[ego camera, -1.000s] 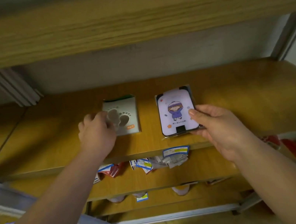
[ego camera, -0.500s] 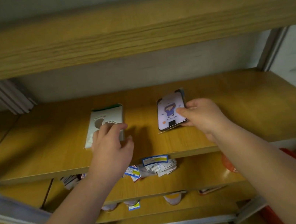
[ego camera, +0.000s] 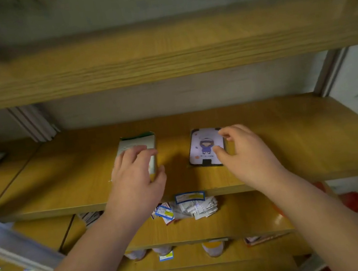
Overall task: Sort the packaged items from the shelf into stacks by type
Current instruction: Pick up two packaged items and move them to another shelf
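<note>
Two stacks side by side, long axes running front-to-back: left hand (ego camera: 134, 177) flat on grey-green packets (ego camera: 137, 143), right hand (ego camera: 243, 150) pinching purple packets (ego camera: 203, 148)

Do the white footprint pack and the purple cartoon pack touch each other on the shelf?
Apart. The head view shows bare shelf wood between the white footprint pack and the purple cartoon pack.

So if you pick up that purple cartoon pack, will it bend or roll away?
The purple cartoon pack lies flat on the wooden shelf, so it probably won't roll. It looks thin, so likely light. Its glossy face may be a bit slippery under the right hand. Stiffness can't be told.
</note>
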